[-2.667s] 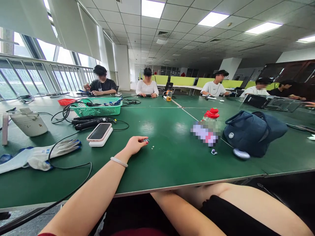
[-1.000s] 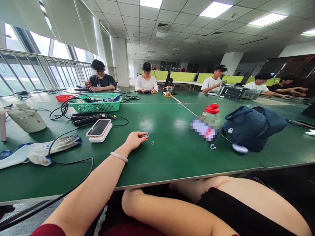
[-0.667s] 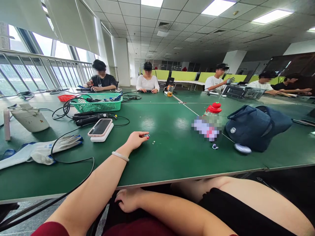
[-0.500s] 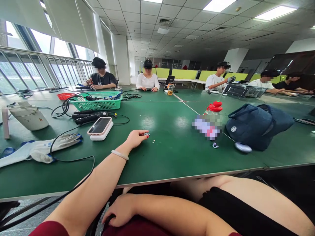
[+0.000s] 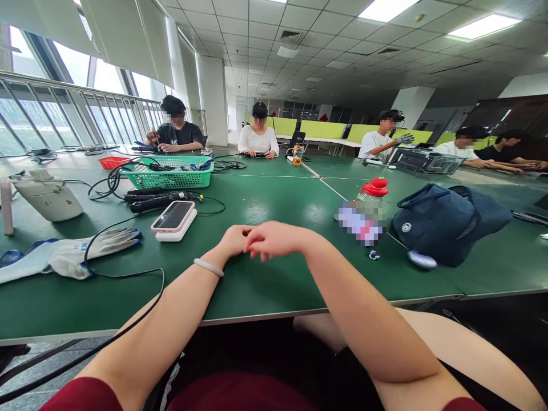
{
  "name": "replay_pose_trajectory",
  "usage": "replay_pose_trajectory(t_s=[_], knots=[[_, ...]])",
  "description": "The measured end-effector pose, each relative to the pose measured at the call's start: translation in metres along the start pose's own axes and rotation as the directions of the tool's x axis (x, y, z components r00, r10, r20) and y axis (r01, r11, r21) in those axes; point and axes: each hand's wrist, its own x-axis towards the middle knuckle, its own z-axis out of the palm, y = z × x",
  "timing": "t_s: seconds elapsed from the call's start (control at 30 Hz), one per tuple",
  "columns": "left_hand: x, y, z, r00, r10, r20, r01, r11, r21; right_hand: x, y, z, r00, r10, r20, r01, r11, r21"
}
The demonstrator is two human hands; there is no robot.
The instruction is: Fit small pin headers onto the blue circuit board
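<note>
My left hand (image 5: 233, 240) rests on the green table (image 5: 295, 285), a pale bangle (image 5: 208, 267) round its wrist. It is closed, with its fingertips hidden behind my right hand (image 5: 280, 237). That hand reaches in from the right, back upward, its fingers bent down against the left fingertips. Whatever small thing lies between the two hands is covered. Nearest on the left is a phone (image 5: 174, 216) lying on a white box-like case (image 5: 182, 229).
White work gloves (image 5: 103, 245) and a black cable (image 5: 128, 279) lie left. Behind them stands a green basket (image 5: 171, 180) beside black tools (image 5: 158, 202). A red-capped bottle (image 5: 374, 187), a blue bag (image 5: 445, 222) and a round white object (image 5: 422, 260) sit right. Several people sit across the table.
My right hand has risen from my lap to meet the left hand over the table. It now hides the small object in my left fingertips and the tiny white piece on the table.
</note>
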Motion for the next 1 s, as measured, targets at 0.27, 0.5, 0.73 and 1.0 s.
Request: replay_pose_trajectory(t_s=[0.27,0.5,0.73,1.0], knots=[[0.003,-0.006,0.001,1.0,-0.019,0.007,0.018,0.995,0.099,0.039,0.113,0.015,0.95,0.088,-0.299,0.006,0.953,0.301],[0.002,-0.003,0.001,0.999,-0.039,-0.005,0.04,0.994,0.099,0.052,0.111,0.028,0.908,0.144,-0.394,-0.127,0.99,0.069],[0.003,-0.006,0.002,0.999,-0.045,0.021,0.043,0.996,0.074,0.056,0.112,0.039,0.857,0.072,-0.511,-0.118,0.991,-0.058],[0.003,-0.007,0.001,0.999,-0.021,0.03,0.019,0.997,0.077,0.054,0.112,0.04,0.857,0.034,-0.514,-0.057,0.998,-0.029]])
